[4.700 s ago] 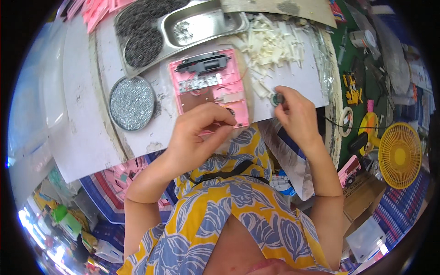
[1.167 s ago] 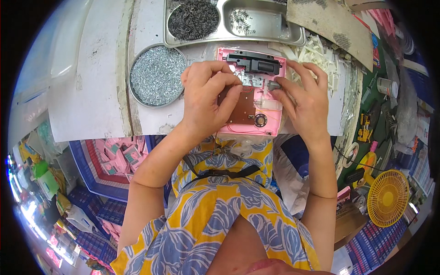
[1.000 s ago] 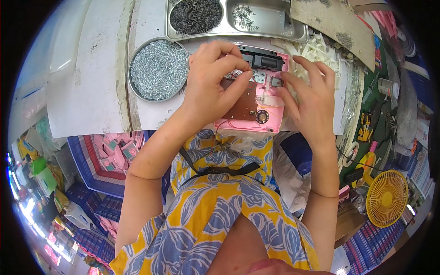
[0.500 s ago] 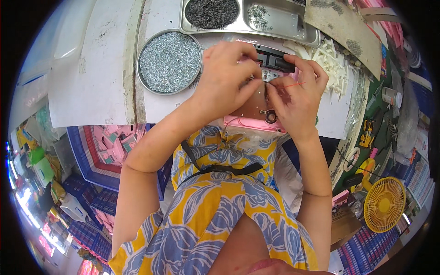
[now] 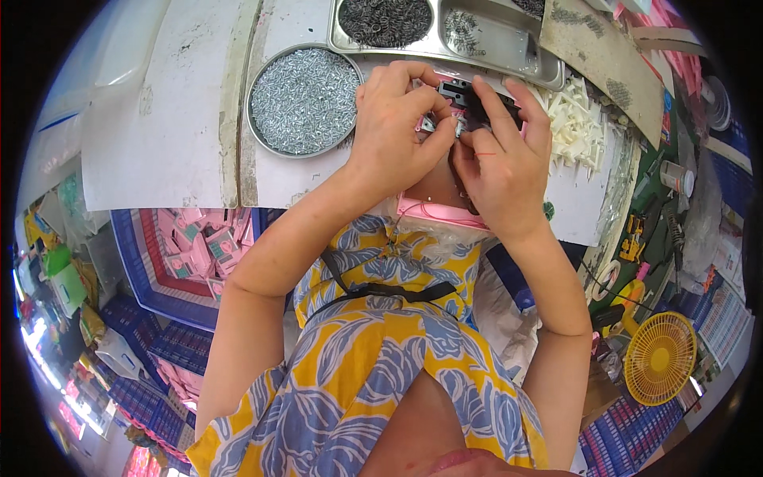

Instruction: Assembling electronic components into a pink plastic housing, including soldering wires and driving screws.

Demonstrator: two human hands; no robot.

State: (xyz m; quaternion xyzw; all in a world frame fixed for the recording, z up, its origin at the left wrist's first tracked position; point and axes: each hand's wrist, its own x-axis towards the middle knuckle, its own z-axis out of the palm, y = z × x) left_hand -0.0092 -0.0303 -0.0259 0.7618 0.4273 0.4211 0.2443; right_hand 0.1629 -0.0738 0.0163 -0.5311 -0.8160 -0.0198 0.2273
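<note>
An open pink plastic case (image 5: 442, 213) with a thin red wire along its near edge lies at the table's front, under both my hands. A black mechanism (image 5: 455, 91) sits at its far end. My left hand (image 5: 401, 119) is bent over the case's left side, thumb and forefinger pinched at a small pale metallic part (image 5: 459, 123). My right hand (image 5: 509, 163) brings its thumb and forefinger to the same spot, its other fingers stretched over the black mechanism. Exactly what sits between the fingertips is hidden.
A round tray (image 5: 302, 99) of small silvery screws stands left of my hands. Beyond is a metal compartment tray (image 5: 509, 56) with dark springs. White plastic pieces (image 5: 574, 123) are heaped right. A blue basket (image 5: 171, 306) of pink parts stands lower left, a yellow fan (image 5: 660, 358) lower right.
The view has shifted a little. My right fingers have lifted and spread over the black mechanism, and that hand now covers the small round black part seen before. My left hand stays pinched.
</note>
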